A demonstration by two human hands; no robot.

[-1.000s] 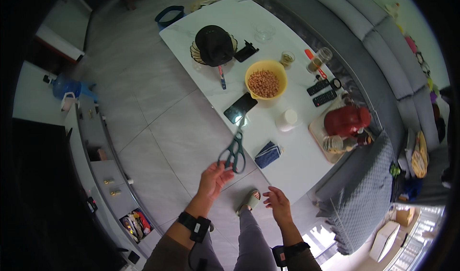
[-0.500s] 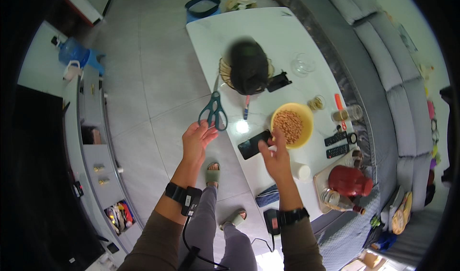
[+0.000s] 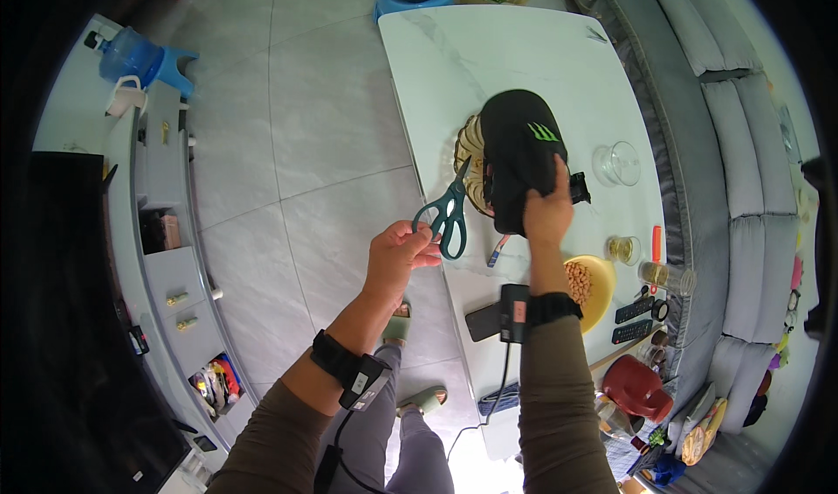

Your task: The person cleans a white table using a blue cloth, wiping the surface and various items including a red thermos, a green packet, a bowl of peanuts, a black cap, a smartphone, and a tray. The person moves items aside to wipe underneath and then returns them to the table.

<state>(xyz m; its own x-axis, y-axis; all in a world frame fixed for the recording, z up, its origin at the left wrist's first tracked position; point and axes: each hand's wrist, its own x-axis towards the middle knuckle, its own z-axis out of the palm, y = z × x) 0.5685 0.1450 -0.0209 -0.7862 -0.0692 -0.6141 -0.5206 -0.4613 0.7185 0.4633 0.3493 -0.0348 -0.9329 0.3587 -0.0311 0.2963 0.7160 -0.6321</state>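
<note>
The green-handled scissors (image 3: 449,216) hang in the air just off the near left edge of the white surface (image 3: 489,49), blades pointing up and away toward the black cap (image 3: 518,158). The left hand (image 3: 397,254) pinches the lower handle loop between thumb and fingers, so that grip is closed on the scissors; whether the blades are parted is hard to make out. The right hand (image 3: 548,210) is clamped on the near edge of the cap, its fingertips hidden under the fabric. The cap covers most of a woven tray (image 3: 467,149), of which only the left rim shows.

Near the right wrist lie a dark phone (image 3: 483,322) and a yellow bowl of nuts (image 3: 588,286), the bowl partly hidden by the forearm. A pen (image 3: 498,250) lies just below the cap. Farther right stand a clear glass bowl (image 3: 616,163), a small jar (image 3: 621,249) and two remotes (image 3: 635,319). A red object (image 3: 637,387) at the surface's near corner is too distorted to identify. A grey sofa (image 3: 742,127) curves along the right rim.
</note>
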